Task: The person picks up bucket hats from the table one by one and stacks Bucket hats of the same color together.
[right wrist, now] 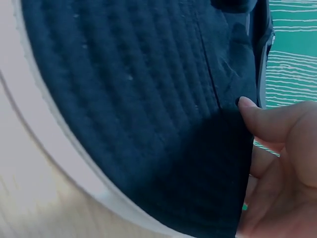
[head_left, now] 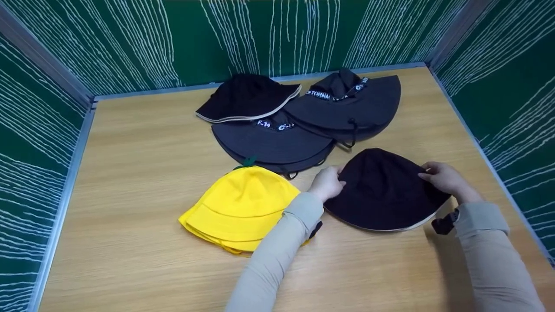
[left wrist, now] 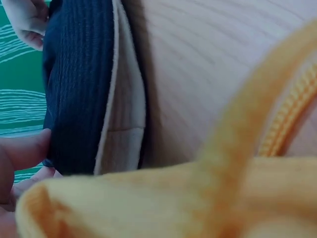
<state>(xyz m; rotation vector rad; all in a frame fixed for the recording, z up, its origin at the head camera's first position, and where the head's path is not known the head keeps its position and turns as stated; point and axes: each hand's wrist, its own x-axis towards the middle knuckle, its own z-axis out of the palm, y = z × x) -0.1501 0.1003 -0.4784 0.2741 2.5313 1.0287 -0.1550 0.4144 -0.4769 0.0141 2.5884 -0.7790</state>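
Note:
A black bucket hat [head_left: 381,195] with a pale lining edge is held between both hands at the right of the table. My left hand [head_left: 327,183] pinches its left side; in the left wrist view the thumb [left wrist: 25,148] presses on the dark cloth. On the opposite side, my right hand [head_left: 443,177] grips the hat, thumb in front and fingers behind, as the right wrist view shows. Under my left forearm sits a stack of yellow bucket hats [head_left: 243,208] with a green tip on top. Its yellow cloth and strap [left wrist: 223,134] fill the lower left wrist view.
Behind, a black hat with a pale rim [head_left: 251,97] overlaps a dark grey brimmed hat [head_left: 273,141]. Another dark grey hat [head_left: 347,104] with white lettering and a cord lies beside them. Green panels [head_left: 277,39] with white streaks border the wooden table [head_left: 130,208].

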